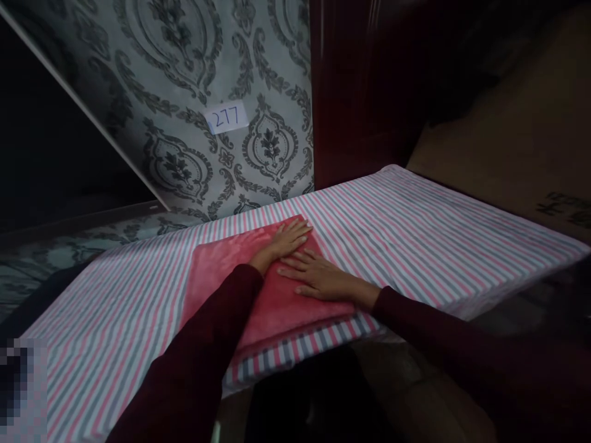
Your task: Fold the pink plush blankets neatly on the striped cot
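Observation:
A folded pink plush cloth (231, 277) lies on a striped sheet (392, 227) of white, pink and grey. My left hand (290, 239) rests flat near the cloth's far right corner, fingers stretched out. Just nearer to me, my right hand (323, 277) presses flat on the cloth's right side, its fingers spread and pointing left. Both palms face down, and neither hand grips anything. The cloth's front edge shows stacked layers, and my left forearm covers part of its near left side.
The striped sheet covers a table-like surface with its near edge in front of me. Behind it stands a patterned wall (221, 160) with a paper label (227, 117) reading 277. A dark red panel (355, 92) and a brown cardboard box (508, 135) stand at the back right.

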Motion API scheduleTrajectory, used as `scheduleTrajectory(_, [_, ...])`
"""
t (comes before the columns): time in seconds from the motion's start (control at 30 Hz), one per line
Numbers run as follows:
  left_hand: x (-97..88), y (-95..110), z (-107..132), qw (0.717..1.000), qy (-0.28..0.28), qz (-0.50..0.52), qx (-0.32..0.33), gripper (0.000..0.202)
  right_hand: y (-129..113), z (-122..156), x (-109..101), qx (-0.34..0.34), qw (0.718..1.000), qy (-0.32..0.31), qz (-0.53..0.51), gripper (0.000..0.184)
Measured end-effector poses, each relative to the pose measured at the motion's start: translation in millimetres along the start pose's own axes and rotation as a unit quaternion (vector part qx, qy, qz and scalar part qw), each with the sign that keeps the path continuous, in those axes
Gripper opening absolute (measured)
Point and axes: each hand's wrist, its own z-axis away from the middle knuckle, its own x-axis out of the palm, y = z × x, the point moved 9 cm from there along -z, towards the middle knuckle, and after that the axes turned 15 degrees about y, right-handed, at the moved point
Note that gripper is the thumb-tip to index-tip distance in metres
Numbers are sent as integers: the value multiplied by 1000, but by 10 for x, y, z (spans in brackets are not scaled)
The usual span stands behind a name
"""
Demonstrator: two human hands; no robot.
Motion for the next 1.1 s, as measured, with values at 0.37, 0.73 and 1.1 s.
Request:
scheduleTrajectory(0.37, [6, 38, 33, 1000, 27, 5, 8, 56, -417, 652, 59, -3, 1000, -5, -21, 66])
scheduleTrajectory(0.73, [-442, 8, 149, 998, 29, 57, -1, 65, -512, 589, -179, 3, 998, -60, -33, 64])
scheduleTrajectory(1.1, [-557, -586, 989, 996, 28, 32, -74, 55, -817, -625, 399, -97, 991, -81, -42, 62])
